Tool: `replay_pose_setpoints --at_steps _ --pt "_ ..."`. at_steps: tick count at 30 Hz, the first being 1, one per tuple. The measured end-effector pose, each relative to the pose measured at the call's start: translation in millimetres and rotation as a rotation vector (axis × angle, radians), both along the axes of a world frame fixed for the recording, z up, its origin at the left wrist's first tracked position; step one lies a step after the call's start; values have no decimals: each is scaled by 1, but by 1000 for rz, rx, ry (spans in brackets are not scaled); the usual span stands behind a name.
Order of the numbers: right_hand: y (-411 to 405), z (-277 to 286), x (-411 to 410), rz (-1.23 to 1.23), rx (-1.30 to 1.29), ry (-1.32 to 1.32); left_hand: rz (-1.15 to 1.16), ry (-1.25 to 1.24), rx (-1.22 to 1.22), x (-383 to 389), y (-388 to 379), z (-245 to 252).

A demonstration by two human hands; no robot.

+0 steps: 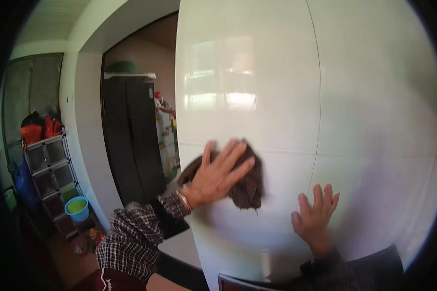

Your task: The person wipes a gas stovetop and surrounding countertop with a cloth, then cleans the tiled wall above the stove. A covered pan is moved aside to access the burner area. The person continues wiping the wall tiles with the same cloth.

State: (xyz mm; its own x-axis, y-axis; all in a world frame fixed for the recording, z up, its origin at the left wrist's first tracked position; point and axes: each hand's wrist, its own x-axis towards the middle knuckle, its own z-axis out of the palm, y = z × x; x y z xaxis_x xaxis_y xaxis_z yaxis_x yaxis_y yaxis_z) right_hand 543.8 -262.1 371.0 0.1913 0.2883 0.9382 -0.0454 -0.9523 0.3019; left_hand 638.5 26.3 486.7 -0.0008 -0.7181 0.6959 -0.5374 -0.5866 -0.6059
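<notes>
My left hand [218, 174] lies spread over a crumpled dark brown cloth [251, 185], pressing it against a glossy white wall panel [247, 123] near the panel's left edge. A bangle circles that wrist, below a checked sleeve. Lower and to the right, my right hand [315, 218] has its fingers apart and holds nothing; it is at the white surface, though whether it touches cannot be told. A thin vertical seam runs down the panel between the hands, and a horizontal seam passes behind the cloth.
Left of the panel, an opening shows a black refrigerator [131, 134]. At far left, a storage rack [51, 171] carries red bags [32, 134], with a blue basin [77, 214] beside it. The edge of a dark-framed object [240, 285] sits at the bottom. Something dark protrudes at the right rim.
</notes>
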Motion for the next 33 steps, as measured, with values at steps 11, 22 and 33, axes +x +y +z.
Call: replay_pose_setpoints --at_steps 11,22,33 --pt "0 1 2 30 -32 -18 -145 -349 -701 28 -7 302" --pt "-5 -4 -1 37 -29 47 -35 -124 -174 8 19 134" --pt "8 -8 5 61 45 -85 -85 -284 -719 57 40 412"
